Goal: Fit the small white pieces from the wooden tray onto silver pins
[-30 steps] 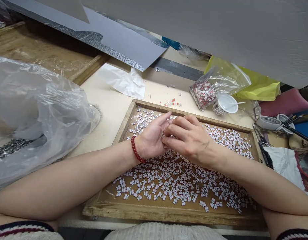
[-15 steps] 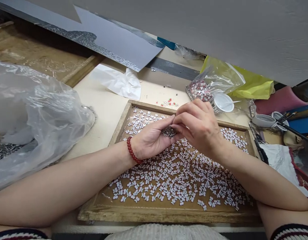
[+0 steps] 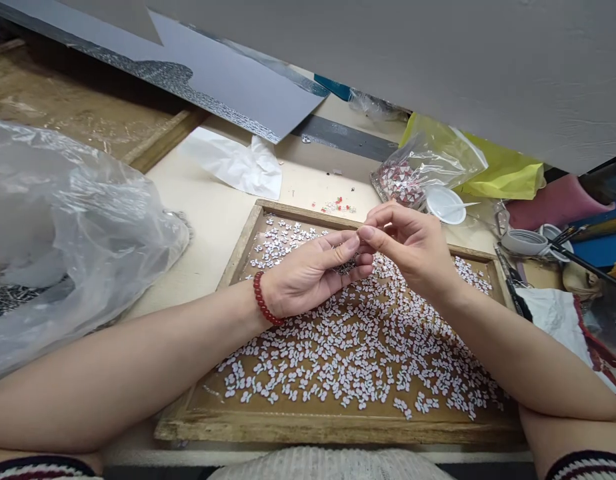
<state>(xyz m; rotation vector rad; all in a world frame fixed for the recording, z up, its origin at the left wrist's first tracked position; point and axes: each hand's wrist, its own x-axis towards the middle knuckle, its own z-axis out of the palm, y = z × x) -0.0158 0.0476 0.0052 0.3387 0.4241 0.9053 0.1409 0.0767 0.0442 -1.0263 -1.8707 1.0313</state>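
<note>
My left hand, with a red bead bracelet at the wrist, is cupped around a small pile of tiny dark metal pieces. Its thumb and fingertips meet those of my right hand, which is pinched together at the left hand's fingertips. Whatever lies in that pinch is too small to make out. Both hands are above a wood-framed tray, where a great many small white double-lobed pieces lie spread over a brown base.
At left sits a clear plastic bag with metal pieces inside. Beyond the tray are crumpled white tissue, loose red bits, a bag of red-and-white pieces and a small white cup. Tape rolls stand at right.
My right hand has turned so its thumb faces me and moved slightly right. My left thumb has come forward over the metal pieces, and the left fingers have curled more.
</note>
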